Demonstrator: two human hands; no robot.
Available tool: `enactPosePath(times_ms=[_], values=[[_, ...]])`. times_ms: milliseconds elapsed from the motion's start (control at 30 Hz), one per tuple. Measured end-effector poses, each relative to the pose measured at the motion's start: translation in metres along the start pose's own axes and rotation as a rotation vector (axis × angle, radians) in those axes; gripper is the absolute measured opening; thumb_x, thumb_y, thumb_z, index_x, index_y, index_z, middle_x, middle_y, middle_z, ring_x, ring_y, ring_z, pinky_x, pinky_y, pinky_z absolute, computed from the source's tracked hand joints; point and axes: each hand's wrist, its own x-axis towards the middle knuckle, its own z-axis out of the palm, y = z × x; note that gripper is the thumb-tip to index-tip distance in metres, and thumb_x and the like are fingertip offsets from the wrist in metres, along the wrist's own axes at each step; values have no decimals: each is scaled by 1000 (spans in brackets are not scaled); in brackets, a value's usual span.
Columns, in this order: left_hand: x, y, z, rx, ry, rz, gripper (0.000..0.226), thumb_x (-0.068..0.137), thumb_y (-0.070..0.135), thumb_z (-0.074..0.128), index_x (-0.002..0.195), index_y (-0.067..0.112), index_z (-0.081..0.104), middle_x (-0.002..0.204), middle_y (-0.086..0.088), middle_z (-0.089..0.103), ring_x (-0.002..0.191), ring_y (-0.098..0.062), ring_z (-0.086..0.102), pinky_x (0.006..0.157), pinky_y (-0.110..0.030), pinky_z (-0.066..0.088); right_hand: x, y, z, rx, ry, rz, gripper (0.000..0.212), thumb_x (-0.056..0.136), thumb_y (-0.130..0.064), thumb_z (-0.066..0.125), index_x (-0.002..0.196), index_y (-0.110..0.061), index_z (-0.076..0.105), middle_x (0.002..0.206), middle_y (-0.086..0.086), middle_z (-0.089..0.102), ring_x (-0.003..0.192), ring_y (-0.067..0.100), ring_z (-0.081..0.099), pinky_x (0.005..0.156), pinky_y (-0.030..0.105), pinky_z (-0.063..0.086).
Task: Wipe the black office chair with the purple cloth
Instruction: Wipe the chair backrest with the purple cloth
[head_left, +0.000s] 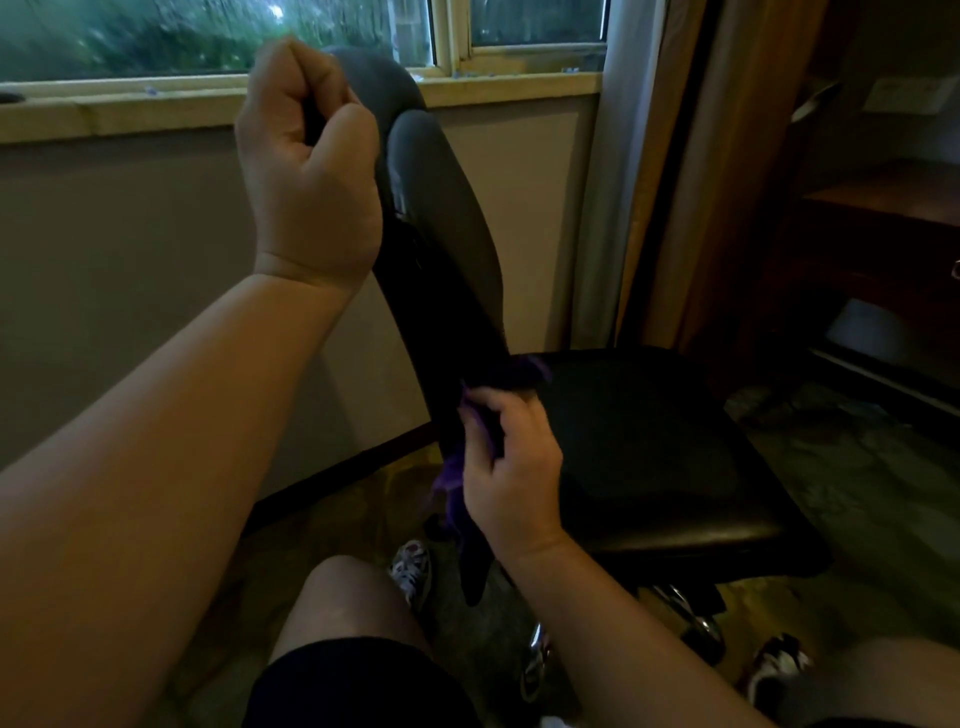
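The black office chair stands side-on in front of me, its tall backrest rising toward the window and its seat stretching right. My left hand grips the top edge of the backrest, fingers closed around it. My right hand holds the purple cloth bunched against the lower backrest, where it meets the seat. Part of the cloth hangs below my hand; another tuft shows just above my fingers.
A window with a wooden sill runs along the wall behind the chair. Curtains hang to the right, with a dark wooden desk beyond. My knees and patterned shoes are below, near the chair's chrome base.
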Motion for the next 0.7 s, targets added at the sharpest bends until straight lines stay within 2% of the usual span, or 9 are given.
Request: enactPosePath(times_ms=[67, 133, 300, 467, 533, 633, 667, 700], values=[[0, 1, 2, -18, -4, -4, 36, 74, -13, 40, 74, 23, 39, 71, 0, 34, 64, -9, 31, 60, -33, 28, -26, 21, -7, -105, -75, 60, 19, 93, -9, 66, 111, -7, 69, 111, 4, 66, 106, 12, 63, 98, 10, 42], [1, 0, 2, -24, -18, 0, 37, 74, -14, 39, 75, 23, 39, 72, 0, 34, 63, -9, 31, 59, -32, 28, -49, 36, -10, -149, -153, 184, 20, 92, -4, 68, 112, -9, 70, 111, -1, 64, 106, 11, 62, 98, 6, 39], [1, 0, -2, 6, -29, -4, 34, 74, -12, 40, 74, 22, 39, 70, 2, 34, 62, -8, 33, 59, -35, 28, -77, 47, -10, -143, -329, 683, 21, 98, -13, 63, 113, -27, 66, 111, -14, 59, 106, 2, 56, 80, -3, 37], [1, 2, 1, 28, -7, -39, 31, 71, -9, 41, 71, 21, 38, 71, -2, 35, 64, -20, 31, 61, -45, 26, -70, 44, -11, 27, -320, 1068, 17, 101, -18, 61, 100, -35, 62, 105, -11, 64, 92, 0, 58, 67, 10, 41], [2, 3, 1, 39, 3, -54, 30, 70, -9, 41, 70, 21, 38, 70, -3, 36, 65, -26, 31, 61, -47, 27, -66, 42, -14, 115, -268, 1256, 12, 102, -18, 59, 104, -28, 64, 105, -4, 65, 93, 7, 61, 71, 17, 45], [2, 4, 0, 54, 4, -56, 28, 69, -6, 42, 69, 21, 38, 71, -5, 37, 68, -30, 33, 61, -48, 29, -59, 43, -20, 334, -55, 1532, 21, 103, -14, 55, 122, -13, 64, 114, 11, 66, 104, 27, 63, 92, 39, 51], [1, 5, 0, 59, 0, -52, 28, 70, -6, 43, 69, 21, 39, 72, -5, 37, 68, -31, 34, 62, -49, 29, -55, 42, -23, 441, 44, 1612, 22, 103, -12, 55, 122, -11, 64, 114, 13, 65, 103, 28, 63, 90, 41, 51], [1, 5, 0, 61, -5, -48, 28, 70, -6, 43, 69, 21, 39, 72, -6, 37, 69, -31, 34, 62, -49, 29, -51, 40, -24, 554, 128, 1676, 20, 102, -9, 54, 119, -10, 65, 110, 13, 66, 97, 27, 63, 82, 40, 51]])
